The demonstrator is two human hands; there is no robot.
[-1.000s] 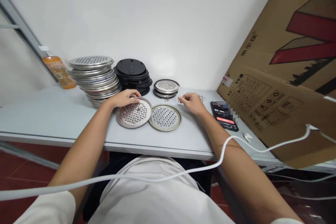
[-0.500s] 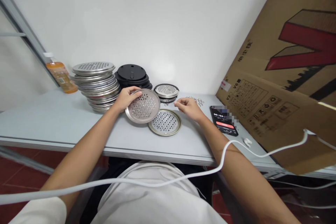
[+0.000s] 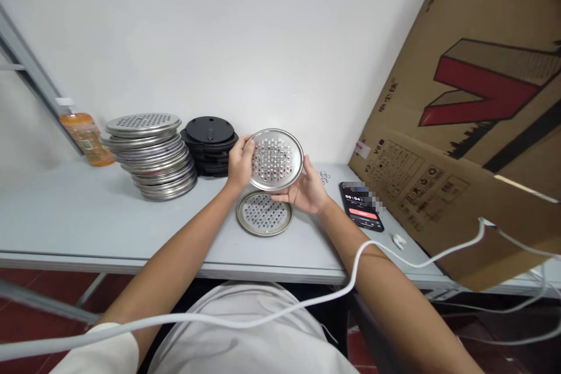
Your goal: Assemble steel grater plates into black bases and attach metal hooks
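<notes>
A round perforated metal lid (image 3: 277, 159) with a raised rim is tilted up above the table. My left hand (image 3: 241, 163) is closed on its left edge, thumb on the face. My right hand (image 3: 307, 190) holds the lower right edge, thumb at the side and fingers partly hidden behind and below. Under it, a second perforated metal lid (image 3: 265, 214) lies flat on the table, its top edge partly covered by my right fingers. Small wire pieces (image 3: 324, 177) lie just behind my right hand.
On the left stand a tall stack of metal lids (image 3: 151, 155), a stack of black round plates (image 3: 209, 140) and an orange bottle (image 3: 87, 137). A phone (image 3: 362, 207) lies right of my hands, beside a big cardboard box (image 3: 438, 187). A white cable (image 3: 263, 321) crosses in front.
The held lid has moved right and up, turning more upright. My right hand has come from beside the wire pieces to the lid's right edge. The view has shifted slightly.
</notes>
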